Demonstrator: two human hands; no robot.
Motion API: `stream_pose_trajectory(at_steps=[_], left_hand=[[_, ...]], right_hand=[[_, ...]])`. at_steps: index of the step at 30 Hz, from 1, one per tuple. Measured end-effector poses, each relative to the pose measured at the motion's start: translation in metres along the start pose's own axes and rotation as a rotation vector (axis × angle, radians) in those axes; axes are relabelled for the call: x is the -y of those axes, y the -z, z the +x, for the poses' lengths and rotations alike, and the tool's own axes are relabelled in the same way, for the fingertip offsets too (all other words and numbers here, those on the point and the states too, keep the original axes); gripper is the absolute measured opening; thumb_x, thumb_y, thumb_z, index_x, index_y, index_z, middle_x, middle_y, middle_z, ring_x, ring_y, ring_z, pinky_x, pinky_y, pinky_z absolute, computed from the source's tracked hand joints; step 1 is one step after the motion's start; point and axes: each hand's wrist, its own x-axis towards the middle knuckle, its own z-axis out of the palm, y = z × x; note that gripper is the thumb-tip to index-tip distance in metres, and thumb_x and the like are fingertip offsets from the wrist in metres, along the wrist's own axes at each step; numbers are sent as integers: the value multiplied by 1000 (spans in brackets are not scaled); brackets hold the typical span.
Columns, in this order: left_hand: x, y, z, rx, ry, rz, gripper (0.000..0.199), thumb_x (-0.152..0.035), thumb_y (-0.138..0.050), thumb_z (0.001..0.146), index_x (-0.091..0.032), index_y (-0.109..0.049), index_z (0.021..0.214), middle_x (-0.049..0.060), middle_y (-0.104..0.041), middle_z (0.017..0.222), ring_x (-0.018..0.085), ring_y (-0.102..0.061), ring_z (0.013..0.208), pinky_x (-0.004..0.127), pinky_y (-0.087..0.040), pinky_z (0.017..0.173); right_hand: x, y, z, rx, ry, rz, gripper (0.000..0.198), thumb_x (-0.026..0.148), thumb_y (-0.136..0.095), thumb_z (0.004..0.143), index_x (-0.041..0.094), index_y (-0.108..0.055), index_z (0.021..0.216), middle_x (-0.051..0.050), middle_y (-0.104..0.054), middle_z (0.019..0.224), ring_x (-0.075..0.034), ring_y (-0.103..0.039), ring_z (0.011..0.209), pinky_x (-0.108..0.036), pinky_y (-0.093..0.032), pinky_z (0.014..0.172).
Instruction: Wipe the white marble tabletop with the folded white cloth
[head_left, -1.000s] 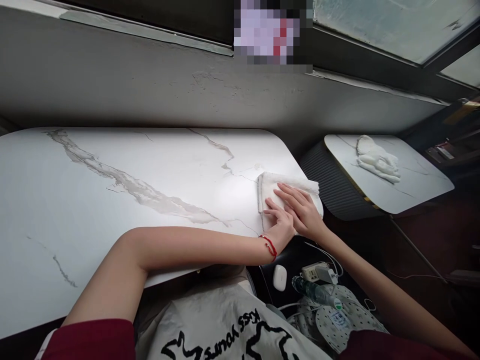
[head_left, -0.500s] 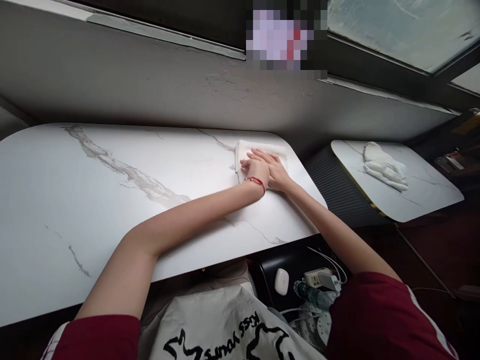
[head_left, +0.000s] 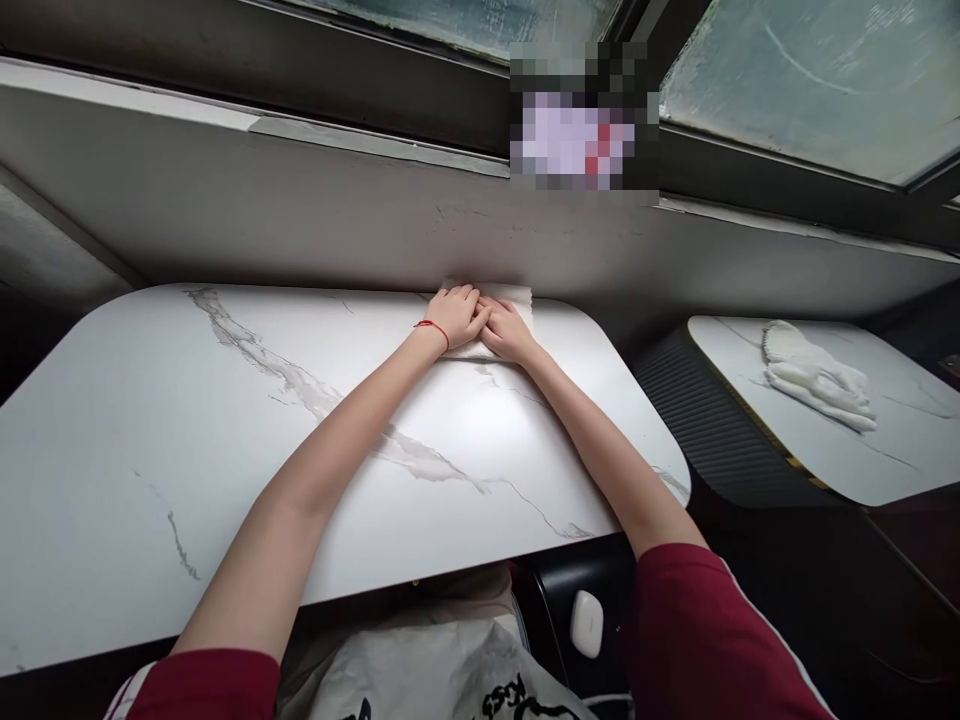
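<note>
A folded white cloth (head_left: 520,296) lies against the far edge of the white marble-patterned table (head_left: 247,430). My left hand (head_left: 453,314), with a red cord on its wrist, rests on the cloth's left part, fingers stretched out and pressing down. Beside it my right hand (head_left: 507,328) lies on the cloth too, fingers extended. The fingertips of my right hand meet or slip under my left hand, so they are partly hidden. Neither hand is wrapped round the cloth.
Behind the table rises a grey wall (head_left: 315,220) with window frames above. To the right, a second marble-patterned table (head_left: 750,400) bears a crumpled white cloth (head_left: 817,375). Below the near edge sit a small white case (head_left: 586,624) on a black surface and a printed light fabric (head_left: 427,660).
Both hands and the cloth have moved left and away from me, up to the table's far edge. My left hand has straightened from a bent wrist. The view has shifted too.
</note>
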Motion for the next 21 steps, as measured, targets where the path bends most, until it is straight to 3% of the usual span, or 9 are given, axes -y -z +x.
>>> stream_pose_trajectory(at_steps=[8, 13, 21], left_hand=[[14, -20, 4, -41, -55, -34, 55, -35, -31, 103, -6, -48, 146, 17, -49, 155, 29, -42, 144, 43, -32, 116], [12, -18, 0, -27, -39, -57, 56, -36, -31, 103, -6, -46, 149, 17, -46, 157, 29, -39, 147, 43, -29, 118], [-1, -14, -19, -2, -46, -69, 56, -34, -30, 104, -7, -44, 151, 16, -44, 159, 26, -37, 149, 41, -26, 122]], right_hand=[[3, 2, -1, 19, -17, -35, 41, 24, -36, 94, 13, -64, 121, -17, -65, 133, -31, -54, 127, -48, -37, 113], [10, 5, -2, 20, -43, -39, 41, 23, -35, 94, 14, -63, 123, -16, -66, 132, -29, -55, 124, -49, -35, 116], [39, 16, -22, 68, -131, -101, 49, 19, -33, 95, 8, -59, 135, -17, -56, 148, -27, -47, 140, -47, -27, 124]])
